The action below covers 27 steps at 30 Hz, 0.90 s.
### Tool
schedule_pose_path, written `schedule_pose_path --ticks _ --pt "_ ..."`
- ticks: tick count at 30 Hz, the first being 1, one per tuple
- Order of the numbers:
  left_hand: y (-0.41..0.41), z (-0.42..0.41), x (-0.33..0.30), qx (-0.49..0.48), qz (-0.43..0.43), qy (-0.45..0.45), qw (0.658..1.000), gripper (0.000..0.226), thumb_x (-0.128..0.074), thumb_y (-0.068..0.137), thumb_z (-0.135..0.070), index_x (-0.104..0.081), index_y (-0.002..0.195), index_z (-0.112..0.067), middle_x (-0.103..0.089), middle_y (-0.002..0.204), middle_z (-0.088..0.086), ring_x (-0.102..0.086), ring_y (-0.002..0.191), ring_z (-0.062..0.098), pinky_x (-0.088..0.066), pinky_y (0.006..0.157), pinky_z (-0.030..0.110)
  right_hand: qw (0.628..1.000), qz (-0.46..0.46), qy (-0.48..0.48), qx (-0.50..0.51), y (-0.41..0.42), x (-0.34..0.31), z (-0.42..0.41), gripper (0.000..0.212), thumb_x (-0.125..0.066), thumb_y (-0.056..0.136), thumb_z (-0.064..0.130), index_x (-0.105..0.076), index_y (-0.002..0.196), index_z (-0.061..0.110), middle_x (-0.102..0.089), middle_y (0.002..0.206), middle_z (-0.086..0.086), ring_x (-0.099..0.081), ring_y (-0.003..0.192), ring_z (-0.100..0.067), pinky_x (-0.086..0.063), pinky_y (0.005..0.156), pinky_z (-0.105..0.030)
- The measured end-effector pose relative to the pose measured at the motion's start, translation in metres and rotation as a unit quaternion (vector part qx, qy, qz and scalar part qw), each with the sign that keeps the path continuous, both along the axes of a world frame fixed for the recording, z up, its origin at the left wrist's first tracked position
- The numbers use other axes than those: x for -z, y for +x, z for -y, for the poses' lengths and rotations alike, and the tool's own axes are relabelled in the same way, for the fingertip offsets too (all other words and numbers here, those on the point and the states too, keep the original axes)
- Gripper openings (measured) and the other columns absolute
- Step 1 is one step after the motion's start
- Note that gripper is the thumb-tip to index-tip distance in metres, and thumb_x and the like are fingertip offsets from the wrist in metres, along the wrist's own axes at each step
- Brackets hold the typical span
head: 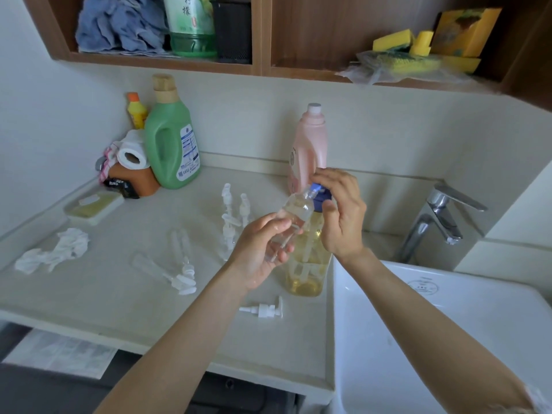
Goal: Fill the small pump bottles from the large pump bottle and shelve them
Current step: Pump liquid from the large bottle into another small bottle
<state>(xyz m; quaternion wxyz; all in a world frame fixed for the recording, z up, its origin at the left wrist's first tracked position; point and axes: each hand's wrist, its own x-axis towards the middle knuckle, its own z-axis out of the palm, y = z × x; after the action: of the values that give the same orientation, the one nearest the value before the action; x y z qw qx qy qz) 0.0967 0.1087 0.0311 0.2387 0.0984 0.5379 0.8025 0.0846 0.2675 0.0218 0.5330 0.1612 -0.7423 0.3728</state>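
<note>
Beside sink, our left hand grips small pump bottle, mouth tilted under nozzle; right hand presses large pump bottle head, dispensing.

Both forearms bare, no sleeves/rings/watch on hands.

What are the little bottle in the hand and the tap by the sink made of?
Little bottle: probably clear plastic, since the yellowish liquid shows through; glass can't be ruled out. Tap: looks like polished, chrome-like metal, with bright mirror reflections.
</note>
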Motion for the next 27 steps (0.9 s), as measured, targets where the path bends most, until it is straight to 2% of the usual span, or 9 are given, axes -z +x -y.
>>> schedule_pose_path --ticks 3,6,14,17,19,20,22,24,27 --pt "0.002 0.000 0.003 0.003 0.011 -0.005 1.000 0.016 -0.048 0.092 -0.012 -0.064 0.094 -0.008 -0.067 0.076 0.002 -0.051 0.051 0.010 -0.036 0.041 0.013 1.000 0.008 -0.014 0.012 0.003 0.001 0.001 0.040 -0.036 0.082 0.012 -0.072 0.095 -0.001 -0.063 0.103 0.000 -0.057 0.101 -0.020 -0.045 0.091 -0.030" --pt "0.005 -0.001 0.004 0.010 0.021 -0.003 1.000 0.017 -0.049 0.092 -0.013 -0.064 0.087 -0.008 -0.066 0.076 0.002 -0.051 0.052 0.010 -0.036 0.041 0.013 0.999 0.018 -0.015 0.025 0.008 0.000 0.004 0.040 -0.037 0.079 0.011 -0.073 0.094 0.001 -0.069 0.101 -0.006 -0.058 0.099 -0.019 -0.044 0.091 -0.027" --pt "0.007 0.005 -0.013 0.003 -0.013 -0.014 1.000 0.013 -0.054 0.093 -0.013 -0.061 0.101 -0.007 -0.065 0.081 0.005 -0.054 0.054 0.011 -0.041 0.044 0.017 0.998 0.060 0.026 0.008 0.014 -0.022 -0.001 0.040 -0.038 0.083 0.012 -0.070 0.103 -0.001 -0.067 0.112 -0.010 -0.057 0.110 -0.018 -0.041 0.100 -0.023" --pt "0.007 0.006 -0.014 -0.006 -0.014 -0.012 1.000 0.014 -0.056 0.091 -0.013 -0.063 0.101 -0.006 -0.065 0.081 0.007 -0.055 0.053 0.011 -0.042 0.045 0.017 0.997 0.060 0.038 0.009 0.015 -0.018 0.000 0.043 -0.041 0.096 0.030 -0.068 0.108 -0.002 -0.065 0.116 -0.011 -0.053 0.116 -0.014 -0.041 0.103 -0.029" --pt "0.007 0.007 -0.014 -0.004 -0.017 -0.010 1.000 0.015 -0.057 0.091 -0.013 -0.062 0.103 -0.005 -0.065 0.081 0.007 -0.056 0.053 0.010 -0.042 0.045 0.017 0.998 0.049 0.033 0.010 0.015 -0.011 0.003 0.064 -0.030 0.100 0.050 -0.067 0.109 -0.002 -0.064 0.117 -0.010 -0.051 0.118 -0.013 -0.039 0.104 -0.028" --pt "0.007 0.007 -0.013 -0.001 -0.016 -0.009 1.000 0.016 -0.057 0.091 -0.013 -0.063 0.103 -0.005 -0.066 0.079 0.006 -0.055 0.053 0.010 -0.043 0.045 0.016 0.999 0.045 0.025 0.013 0.015 -0.010 0.004 0.067 -0.027 0.100 0.052 -0.067 0.108 -0.001 -0.064 0.116 -0.009 -0.052 0.117 -0.014 -0.039 0.104 -0.028" --pt "0.007 0.007 -0.012 0.002 -0.012 -0.011 1.000 0.016 -0.058 0.090 -0.013 -0.063 0.103 -0.005 -0.067 0.077 0.005 -0.055 0.053 0.011 -0.043 0.045 0.016 0.999 0.028 0.019 0.024 0.015 -0.008 0.006 0.052 -0.037 0.100 0.040 -0.068 0.104 -0.002 -0.065 0.112 -0.007 -0.054 0.113 -0.017 -0.042 0.102 -0.032" --pt "0.005 0.007 -0.008 -0.002 -0.005 -0.019 1.000 0.014 -0.059 0.090 -0.013 -0.064 0.101 -0.006 -0.067 0.077 0.005 -0.054 0.053 0.011 -0.043 0.045 0.016 0.999 0.023 0.021 0.038 0.014 -0.004 0.008 0.037 -0.042 0.087 0.018 -0.069 0.101 -0.002 -0.066 0.108 -0.010 -0.056 0.109 -0.022 -0.042 0.100 -0.031" --pt "0.005 0.007 -0.003 -0.004 0.011 -0.021 1.000 0.015 -0.061 0.089 -0.014 -0.065 0.102 -0.008 -0.067 0.078 0.004 -0.055 0.054 0.011 -0.044 0.047 0.016 0.997 0.040 0.032 0.052 0.017 0.002 0.011 0.041 -0.040 0.077 0.012 -0.069 0.102 -0.002 -0.067 0.108 -0.013 -0.056 0.108 -0.025 -0.038 0.102 -0.026"
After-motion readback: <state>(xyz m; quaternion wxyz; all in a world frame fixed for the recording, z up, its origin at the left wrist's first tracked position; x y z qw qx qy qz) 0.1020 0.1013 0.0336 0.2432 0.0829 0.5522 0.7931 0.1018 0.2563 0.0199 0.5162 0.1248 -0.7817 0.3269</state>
